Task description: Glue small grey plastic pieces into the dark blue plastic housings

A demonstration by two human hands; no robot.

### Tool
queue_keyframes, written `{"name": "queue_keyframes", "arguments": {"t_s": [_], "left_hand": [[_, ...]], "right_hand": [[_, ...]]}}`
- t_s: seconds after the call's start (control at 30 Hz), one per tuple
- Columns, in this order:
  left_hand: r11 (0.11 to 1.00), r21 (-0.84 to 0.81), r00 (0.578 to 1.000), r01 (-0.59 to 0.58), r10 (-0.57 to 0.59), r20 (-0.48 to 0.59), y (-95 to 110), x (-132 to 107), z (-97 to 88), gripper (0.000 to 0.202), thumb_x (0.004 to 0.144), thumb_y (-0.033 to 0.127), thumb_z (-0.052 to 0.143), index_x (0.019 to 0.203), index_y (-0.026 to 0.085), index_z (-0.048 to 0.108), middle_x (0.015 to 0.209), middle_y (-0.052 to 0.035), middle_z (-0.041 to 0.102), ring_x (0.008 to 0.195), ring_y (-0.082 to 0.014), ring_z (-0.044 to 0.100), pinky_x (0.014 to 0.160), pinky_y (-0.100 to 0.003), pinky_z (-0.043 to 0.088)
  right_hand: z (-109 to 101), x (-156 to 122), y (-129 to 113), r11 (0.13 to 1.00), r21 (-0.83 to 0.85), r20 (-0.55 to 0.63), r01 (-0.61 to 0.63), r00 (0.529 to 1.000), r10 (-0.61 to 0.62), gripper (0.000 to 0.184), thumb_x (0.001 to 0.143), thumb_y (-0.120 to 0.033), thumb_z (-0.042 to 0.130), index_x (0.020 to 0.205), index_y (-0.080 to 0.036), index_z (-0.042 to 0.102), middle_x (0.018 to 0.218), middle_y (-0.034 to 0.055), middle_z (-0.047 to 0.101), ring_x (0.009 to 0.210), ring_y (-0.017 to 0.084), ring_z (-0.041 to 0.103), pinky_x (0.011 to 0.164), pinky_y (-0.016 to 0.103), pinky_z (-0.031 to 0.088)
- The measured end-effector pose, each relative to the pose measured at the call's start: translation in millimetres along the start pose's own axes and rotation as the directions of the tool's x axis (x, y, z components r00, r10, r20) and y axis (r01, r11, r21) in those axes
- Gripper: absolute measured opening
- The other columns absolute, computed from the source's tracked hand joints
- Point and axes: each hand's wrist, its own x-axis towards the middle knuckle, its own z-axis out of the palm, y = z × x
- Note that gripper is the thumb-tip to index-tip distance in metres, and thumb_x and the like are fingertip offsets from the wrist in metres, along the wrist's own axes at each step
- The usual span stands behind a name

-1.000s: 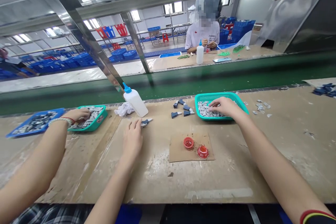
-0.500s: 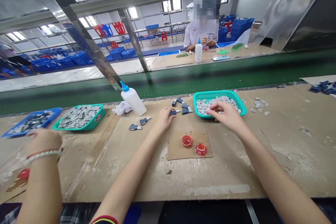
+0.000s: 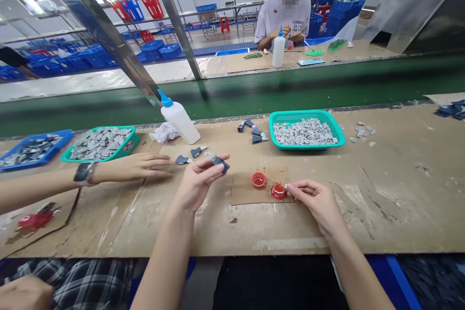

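At the left end of the desk (image 3: 399, 193) sits a blue tray (image 3: 61, 138) of dark pieces, then a green basket (image 3: 129, 143) heaped with grey pieces. A co-worker's hand (image 3: 134, 167), with a wristwatch, lies open and flat on the desk, and near it is a red cup (image 3: 35, 220) on a cardboard scrap (image 3: 61, 208). Farther along stand a crumpled tissue (image 3: 164, 132) and a white squeeze bottle (image 3: 179, 118) with a blue nozzle, just beside each other. Two dark pieces (image 3: 183, 160) lie on the desk just beyond the person's left hand (image 3: 198, 186), whose fingers grip a third dark piece (image 3: 219, 162) above the desk. Right of it, two small red cups (image 3: 259, 179) sit on a cardboard sheet (image 3: 243, 189). The person's right hand (image 3: 316, 201) has its fingers pinched on a small pale piece (image 3: 286, 186), right at the rim of the nearer cup. Beyond lie more dark pieces (image 3: 252, 131) and a teal basket (image 3: 290, 115) of grey pieces.
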Motion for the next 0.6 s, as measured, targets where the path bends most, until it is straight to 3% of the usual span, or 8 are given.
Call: {"name": "queue_keyframes", "arguments": {"t_s": [0.1,0.2,0.3,0.6], "left_hand": [[0.999,0.054,0.999,-0.007,0.009,-0.033,-13.7,-17.0,2.4,0.022,0.064,0.02,0.082,0.084,0.015,0.074,0.092,-0.0082,0.075,0.082,-0.0165,0.068,0.075,-0.023,0.054],[0.999,0.031,0.995,0.025,-0.022,-0.102,-29.3,-29.5,4.9,0.031,0.066,0.026,0.081,0.095,0.017,0.073,0.091,-0.0081,0.075,0.082,-0.0178,0.068,0.069,-0.023,0.053],[0.999,0.008,0.989,0.045,-0.044,-0.144,-40.5,-38.6,6.9,0.04,0.07,0.029,0.079,0.108,0.017,0.07,0.098,-0.01,0.074,0.091,-0.0188,0.068,0.075,-0.023,0.053],[0.998,-0.027,0.992,0.061,-0.063,-0.111,-45.2,-54.3,11.9,0.026,0.074,0.029,0.076,0.097,0.017,0.071,0.102,-0.0095,0.073,0.098,-0.0211,0.067,0.086,-0.028,0.052]], "right_hand": [[-0.4,1.8,0.3,1.0,-0.011,0.016,-0.005,1.0,0.005,0.03,0.067,-0.045,0.079,0.073,-0.017,0.073,0.073,0.0075,0.075,0.072,0.022,0.069,0.068,0.031,0.054],[-1.2,1.7,2.6,1.0,-0.007,0.029,-0.001,1.0,0.001,0.029,0.067,-0.045,0.079,0.073,-0.017,0.074,0.076,0.0081,0.075,0.074,0.024,0.07,0.07,0.033,0.055],[0.5,0.8,4.0,1.0,-0.015,0.015,0.011,1.0,-0.011,0.026,0.067,-0.043,0.079,0.072,-0.018,0.074,0.075,0.0074,0.075,0.073,0.023,0.07,0.07,0.033,0.055],[6.6,-0.3,4.5,0.998,-0.049,-0.005,0.039,0.999,-0.039,0.025,0.066,-0.042,0.08,0.071,-0.018,0.074,0.071,0.0072,0.075,0.066,0.022,0.069,0.064,0.033,0.055]]}}
